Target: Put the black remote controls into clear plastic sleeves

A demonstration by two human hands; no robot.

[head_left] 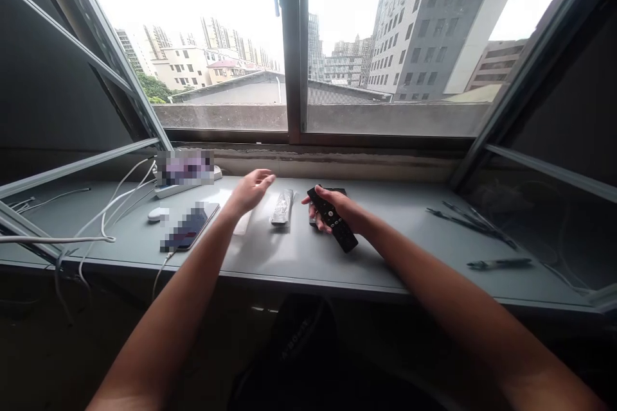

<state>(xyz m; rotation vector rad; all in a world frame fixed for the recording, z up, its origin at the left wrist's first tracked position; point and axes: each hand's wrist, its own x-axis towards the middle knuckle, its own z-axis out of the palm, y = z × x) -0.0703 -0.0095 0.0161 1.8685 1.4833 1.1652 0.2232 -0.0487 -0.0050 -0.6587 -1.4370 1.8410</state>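
Note:
My right hand (343,202) is wrapped round a black remote control (343,234), thumb near its upper end. The remote is tilted, its buttons facing up toward me. Under and behind that hand lies a dark flat object (337,191), mostly covered, so I cannot tell its kind. My left hand (251,191) is over the back of the desk with its fingers loosely bent and nothing visible in them. Below it, a pale flat item (242,223) is partly hidden by the wrist. Between my hands lies a narrow item in clear plastic wrap (282,207).
On the left of the grey desk (385,270) are a phone (193,228), a white mouse-like object (157,214), and a power strip (168,191) with white cables. Several pens (499,264) lie at the right. A window (294,122) and metal frames surround the desk.

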